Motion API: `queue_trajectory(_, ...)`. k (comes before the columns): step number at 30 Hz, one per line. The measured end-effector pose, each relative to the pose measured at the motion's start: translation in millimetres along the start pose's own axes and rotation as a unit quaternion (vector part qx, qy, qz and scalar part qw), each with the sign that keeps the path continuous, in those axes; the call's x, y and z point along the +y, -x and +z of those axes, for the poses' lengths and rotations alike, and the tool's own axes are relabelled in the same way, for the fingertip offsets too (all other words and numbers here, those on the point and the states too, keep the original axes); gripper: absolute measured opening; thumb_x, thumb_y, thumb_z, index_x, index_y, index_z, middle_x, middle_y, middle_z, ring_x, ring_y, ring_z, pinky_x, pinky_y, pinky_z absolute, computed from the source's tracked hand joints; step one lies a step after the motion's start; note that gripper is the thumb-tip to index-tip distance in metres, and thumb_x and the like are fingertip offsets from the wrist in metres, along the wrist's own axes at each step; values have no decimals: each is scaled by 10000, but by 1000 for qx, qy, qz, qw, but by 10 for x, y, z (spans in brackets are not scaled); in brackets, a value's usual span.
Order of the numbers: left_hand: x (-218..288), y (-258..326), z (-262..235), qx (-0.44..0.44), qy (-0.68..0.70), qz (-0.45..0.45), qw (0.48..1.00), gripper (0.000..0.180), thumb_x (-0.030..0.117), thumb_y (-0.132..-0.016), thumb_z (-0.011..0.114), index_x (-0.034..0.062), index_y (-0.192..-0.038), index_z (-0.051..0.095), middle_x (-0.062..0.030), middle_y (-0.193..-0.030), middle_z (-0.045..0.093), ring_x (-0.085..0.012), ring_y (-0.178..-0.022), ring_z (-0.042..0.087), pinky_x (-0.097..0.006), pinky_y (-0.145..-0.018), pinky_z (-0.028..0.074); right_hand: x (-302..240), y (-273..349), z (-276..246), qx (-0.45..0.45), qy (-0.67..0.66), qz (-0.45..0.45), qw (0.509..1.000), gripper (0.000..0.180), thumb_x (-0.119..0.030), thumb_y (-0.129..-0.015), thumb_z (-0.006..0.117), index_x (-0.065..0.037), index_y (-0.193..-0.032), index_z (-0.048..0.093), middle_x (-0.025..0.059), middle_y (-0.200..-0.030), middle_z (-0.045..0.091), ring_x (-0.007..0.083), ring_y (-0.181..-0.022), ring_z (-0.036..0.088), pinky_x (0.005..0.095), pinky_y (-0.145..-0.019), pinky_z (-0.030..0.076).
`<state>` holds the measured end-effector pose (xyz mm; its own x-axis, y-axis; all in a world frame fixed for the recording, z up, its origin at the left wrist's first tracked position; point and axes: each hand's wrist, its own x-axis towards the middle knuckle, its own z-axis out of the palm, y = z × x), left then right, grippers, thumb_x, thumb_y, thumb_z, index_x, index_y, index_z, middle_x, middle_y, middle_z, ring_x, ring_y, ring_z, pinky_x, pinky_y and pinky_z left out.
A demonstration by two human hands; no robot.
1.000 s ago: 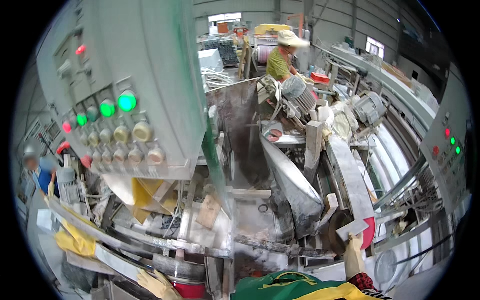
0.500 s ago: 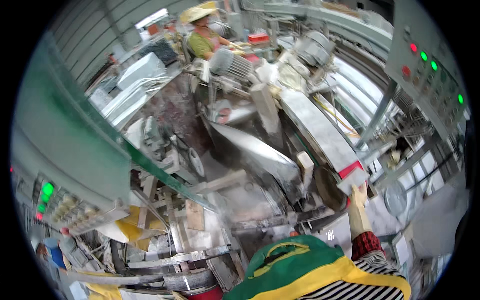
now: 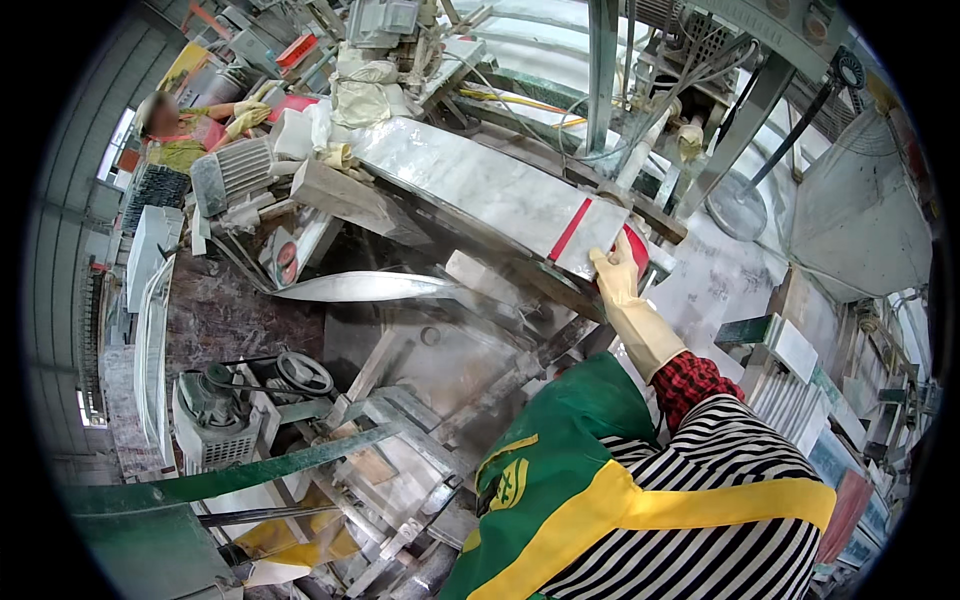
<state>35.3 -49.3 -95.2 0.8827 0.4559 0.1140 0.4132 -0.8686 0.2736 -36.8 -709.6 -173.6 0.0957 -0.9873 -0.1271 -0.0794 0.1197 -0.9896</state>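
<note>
My right hand (image 3: 621, 283), in a cream rubber glove, reaches up to the near end of a long pale stone strip (image 3: 470, 180). Its thumb and fingers are closed on a pale end piece (image 3: 598, 232), just past a narrow red band (image 3: 570, 229) that crosses the strip. Something red and rounded (image 3: 636, 246) shows beside the fingers, partly hidden by them. A red checked cuff and a striped sleeve cover my right arm. My left hand is out of sight.
A curved shiny metal sheet (image 3: 365, 287) lies left of the strip. A motor (image 3: 208, 410) and a handwheel (image 3: 303, 372) stand at the lower left. A gloved co-worker (image 3: 185, 130) is at the upper left. Thin slabs (image 3: 790, 400) lean at the right.
The view has swung to the right, so the stone strip and the co-worker appear further left. My right hand stays at the strip's near end. The picture is sharper.
</note>
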Motion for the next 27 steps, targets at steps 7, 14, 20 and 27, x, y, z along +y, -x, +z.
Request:
queue_trajectory(7,492,74,-24,-91,251,-185,946,595,174,-895,709,94,-1431,463,-181,-1435,494,-329,-1141,595,-440,-951,504,-133,-76,213,10,104,-6,994,759,-283,-850,662,14,-1489,381,101,-745,619,199,-684,612,349,-639,490)
queue_trajectory(14,1148,-117,248,-219,478,-146,838,668,48,-855,725,145,-1454,447,-76,-1457,470,-178,-993,619,-309,-821,529,-529,-21,-20,-151,242,122,951,887,-361,-912,603,58,-1548,149,172,-721,668,271,-598,664,374,-540,514)
queue_trajectory(20,2381,242,165,-382,461,-19,801,727,11,-839,714,89,-1490,399,-67,-1500,438,-190,-1185,554,-300,-983,478,-378,-82,80,-143,202,160,956,913,-359,-918,592,-45,-1574,40,173,-730,686,270,-519,664,372,-474,545)
queue_trajectory(27,3051,549,178,-488,461,172,721,793,0,-795,708,56,-1513,376,-86,-1522,432,-232,-1355,448,-343,-1079,398,-703,325,-26,-93,439,-164,879,742,-252,-886,650,-184,-1537,300,177,-879,714,271,-842,732,404,-723,577)
